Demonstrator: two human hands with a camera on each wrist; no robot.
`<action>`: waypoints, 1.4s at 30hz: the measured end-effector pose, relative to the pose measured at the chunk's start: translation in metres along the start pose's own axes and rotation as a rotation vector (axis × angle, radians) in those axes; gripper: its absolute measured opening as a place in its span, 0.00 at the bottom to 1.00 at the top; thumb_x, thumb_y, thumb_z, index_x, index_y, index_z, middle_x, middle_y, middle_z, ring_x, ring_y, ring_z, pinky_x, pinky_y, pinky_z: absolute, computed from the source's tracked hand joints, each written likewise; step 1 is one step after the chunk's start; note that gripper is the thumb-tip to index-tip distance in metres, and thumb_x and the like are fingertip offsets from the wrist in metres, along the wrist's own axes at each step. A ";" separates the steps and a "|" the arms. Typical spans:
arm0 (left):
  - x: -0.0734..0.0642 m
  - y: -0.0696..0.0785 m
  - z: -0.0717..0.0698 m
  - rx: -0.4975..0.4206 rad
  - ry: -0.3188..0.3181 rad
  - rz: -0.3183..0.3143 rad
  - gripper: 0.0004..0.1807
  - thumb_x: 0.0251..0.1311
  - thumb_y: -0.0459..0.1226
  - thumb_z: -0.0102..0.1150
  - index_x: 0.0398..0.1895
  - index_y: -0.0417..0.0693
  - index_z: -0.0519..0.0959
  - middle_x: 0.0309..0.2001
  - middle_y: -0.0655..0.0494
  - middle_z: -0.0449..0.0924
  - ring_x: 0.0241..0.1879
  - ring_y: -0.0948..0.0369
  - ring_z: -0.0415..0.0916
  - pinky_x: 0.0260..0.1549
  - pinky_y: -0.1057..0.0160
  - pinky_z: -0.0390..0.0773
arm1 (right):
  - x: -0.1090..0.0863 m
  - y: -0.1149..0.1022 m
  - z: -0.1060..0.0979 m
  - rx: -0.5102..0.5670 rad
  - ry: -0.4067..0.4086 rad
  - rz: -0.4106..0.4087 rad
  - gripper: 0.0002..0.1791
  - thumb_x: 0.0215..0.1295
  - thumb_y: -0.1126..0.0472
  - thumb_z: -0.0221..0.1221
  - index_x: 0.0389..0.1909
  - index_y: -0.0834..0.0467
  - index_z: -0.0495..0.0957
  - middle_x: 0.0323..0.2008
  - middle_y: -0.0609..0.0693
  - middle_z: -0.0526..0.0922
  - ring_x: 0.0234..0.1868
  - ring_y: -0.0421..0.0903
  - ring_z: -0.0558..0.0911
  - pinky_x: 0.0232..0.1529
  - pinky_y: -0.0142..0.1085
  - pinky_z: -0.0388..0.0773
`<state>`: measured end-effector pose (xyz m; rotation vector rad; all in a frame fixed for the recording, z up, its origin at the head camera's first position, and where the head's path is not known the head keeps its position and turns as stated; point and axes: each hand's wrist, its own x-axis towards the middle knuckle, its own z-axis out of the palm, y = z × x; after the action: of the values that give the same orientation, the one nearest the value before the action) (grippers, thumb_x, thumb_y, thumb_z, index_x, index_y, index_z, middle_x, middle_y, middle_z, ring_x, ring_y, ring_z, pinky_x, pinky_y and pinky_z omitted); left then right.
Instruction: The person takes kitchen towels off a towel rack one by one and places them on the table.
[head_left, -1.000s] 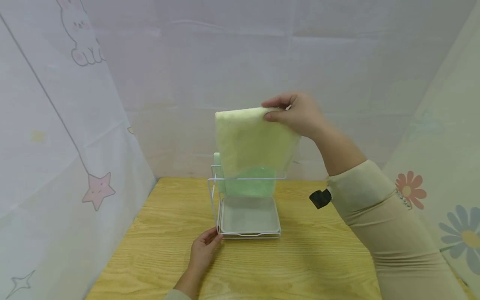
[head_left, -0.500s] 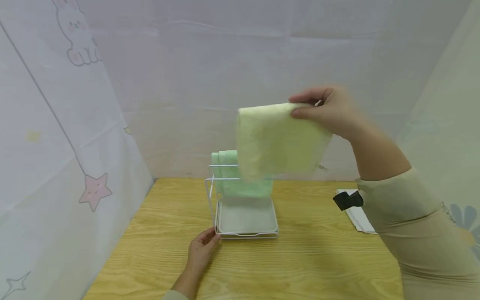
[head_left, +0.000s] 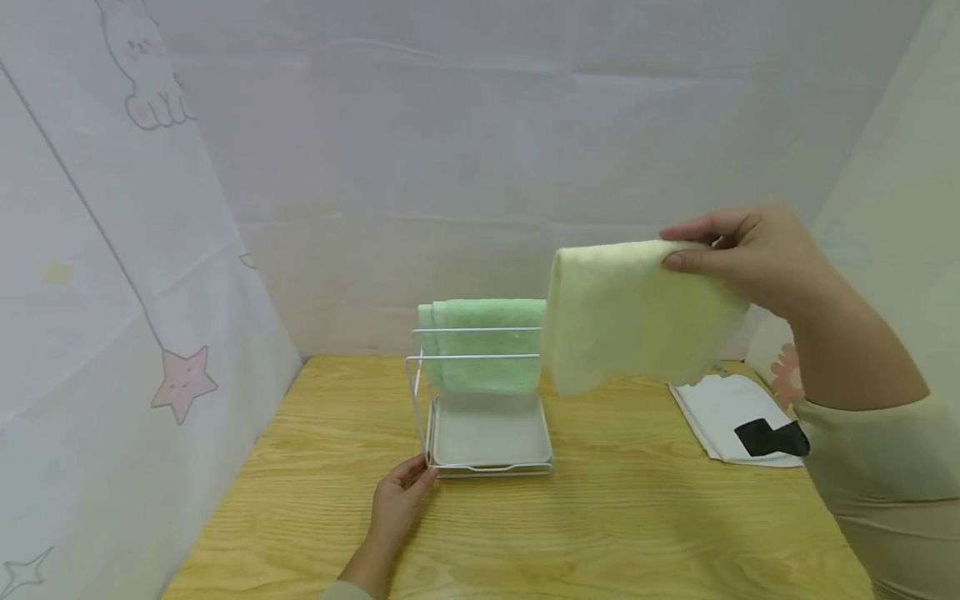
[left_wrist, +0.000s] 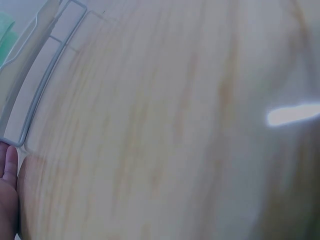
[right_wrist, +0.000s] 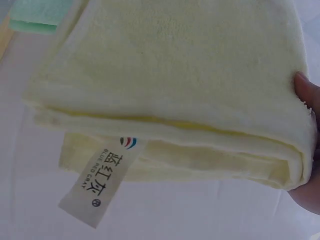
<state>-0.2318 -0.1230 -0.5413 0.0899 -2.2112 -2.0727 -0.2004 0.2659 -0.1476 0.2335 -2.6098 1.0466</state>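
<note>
My right hand (head_left: pixel 772 258) pinches the folded top edge of a pale yellow towel (head_left: pixel 637 317), which hangs in the air to the right of a white wire rack (head_left: pixel 480 357). From below, the right wrist view shows the towel's folded layers and a white printed label (right_wrist: pixel 100 185) dangling from them. At the rack's front left corner my left hand (head_left: pixel 397 500) holds the wire between thumb and fingers. A green towel (head_left: pixel 487 317) hangs folded over the rack's rear bar. The nearer bars are partly hidden behind the yellow towel.
A pale tray (head_left: pixel 491 429) sits in the base of the rack. On the wooden table (head_left: pixel 600 517), a folded white cloth (head_left: pixel 720 417) lies at the right, partly behind my sleeve. Printed fabric walls (head_left: pixel 420 167) surround the table.
My right hand has carried the yellow towel rightward from above the rack, then lower, uncovering the green towel. The white cloth has come into sight. My left hand stays at the rack's corner.
</note>
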 end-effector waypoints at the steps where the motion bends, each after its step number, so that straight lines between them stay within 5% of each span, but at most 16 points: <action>1: -0.001 0.001 -0.001 0.007 -0.003 -0.004 0.22 0.62 0.34 0.64 0.56 0.31 0.76 0.57 0.35 0.78 0.57 0.45 0.79 0.48 0.71 0.83 | -0.003 0.004 -0.001 -0.014 -0.003 0.011 0.12 0.56 0.51 0.71 0.36 0.28 0.84 0.27 0.27 0.83 0.28 0.36 0.78 0.24 0.28 0.76; 15: -0.001 0.001 -0.001 -0.006 0.002 -0.014 0.23 0.62 0.34 0.64 0.57 0.30 0.75 0.57 0.34 0.78 0.56 0.47 0.79 0.46 0.74 0.83 | -0.040 0.065 0.014 -0.046 -0.110 0.096 0.19 0.60 0.48 0.68 0.51 0.47 0.84 0.29 0.36 0.81 0.31 0.40 0.74 0.27 0.31 0.77; 16: -0.001 0.001 -0.001 -0.007 0.002 -0.011 0.23 0.62 0.34 0.64 0.57 0.29 0.74 0.57 0.34 0.78 0.56 0.47 0.79 0.46 0.74 0.82 | -0.042 0.070 0.017 -0.056 -0.126 0.107 0.21 0.60 0.46 0.67 0.52 0.49 0.83 0.29 0.37 0.80 0.32 0.40 0.74 0.39 0.33 0.80; 18: -0.002 0.001 -0.001 -0.006 0.003 -0.012 0.23 0.62 0.34 0.64 0.57 0.29 0.75 0.57 0.34 0.78 0.56 0.46 0.79 0.46 0.74 0.82 | -0.048 0.080 0.024 -0.059 -0.163 0.126 0.24 0.60 0.44 0.66 0.54 0.51 0.82 0.30 0.37 0.81 0.40 0.42 0.76 0.67 0.46 0.67; 19: -0.002 0.002 -0.001 -0.008 0.004 -0.013 0.23 0.62 0.34 0.64 0.56 0.29 0.75 0.57 0.34 0.78 0.56 0.46 0.79 0.46 0.74 0.82 | -0.051 0.084 0.028 -0.068 -0.178 0.137 0.25 0.60 0.43 0.66 0.54 0.51 0.82 0.31 0.38 0.81 0.41 0.41 0.76 0.69 0.56 0.59; 22: -0.002 0.002 0.000 -0.011 0.009 -0.013 0.22 0.62 0.33 0.64 0.56 0.29 0.75 0.57 0.34 0.78 0.56 0.46 0.79 0.46 0.74 0.83 | -0.060 0.098 0.038 -0.106 -0.195 0.140 0.25 0.60 0.41 0.65 0.54 0.50 0.82 0.33 0.37 0.83 0.42 0.38 0.76 0.69 0.55 0.59; 24: -0.002 0.001 0.001 -0.007 0.012 -0.011 0.22 0.62 0.33 0.64 0.56 0.30 0.76 0.57 0.34 0.78 0.55 0.47 0.79 0.46 0.73 0.83 | -0.065 0.107 0.044 -0.104 -0.198 0.110 0.23 0.61 0.44 0.65 0.53 0.51 0.83 0.37 0.38 0.83 0.36 0.34 0.75 0.46 0.36 0.76; 26: -0.002 0.001 0.001 -0.009 0.014 -0.006 0.22 0.61 0.33 0.64 0.56 0.30 0.76 0.56 0.34 0.78 0.55 0.47 0.80 0.46 0.73 0.83 | -0.071 0.115 0.050 -0.110 -0.186 0.086 0.21 0.61 0.46 0.66 0.51 0.52 0.84 0.38 0.38 0.83 0.33 0.34 0.73 0.30 0.29 0.75; 37: 0.000 -0.002 0.001 -0.016 0.010 -0.009 0.22 0.61 0.33 0.65 0.56 0.30 0.75 0.56 0.34 0.78 0.54 0.50 0.80 0.46 0.74 0.82 | -0.100 0.137 0.072 -0.025 -0.233 0.097 0.17 0.61 0.53 0.67 0.48 0.56 0.84 0.23 0.43 0.71 0.26 0.37 0.68 0.25 0.29 0.70; 42: -0.001 -0.002 0.000 -0.007 0.002 -0.004 0.23 0.62 0.34 0.64 0.56 0.29 0.75 0.56 0.34 0.78 0.53 0.52 0.81 0.45 0.74 0.83 | -0.110 0.149 0.081 0.029 -0.271 0.089 0.15 0.61 0.54 0.67 0.47 0.57 0.84 0.26 0.42 0.76 0.29 0.34 0.69 0.29 0.28 0.74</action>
<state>-0.2309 -0.1234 -0.5429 0.0951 -2.2048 -2.0810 -0.1562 0.3201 -0.3372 0.2870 -2.8707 1.1551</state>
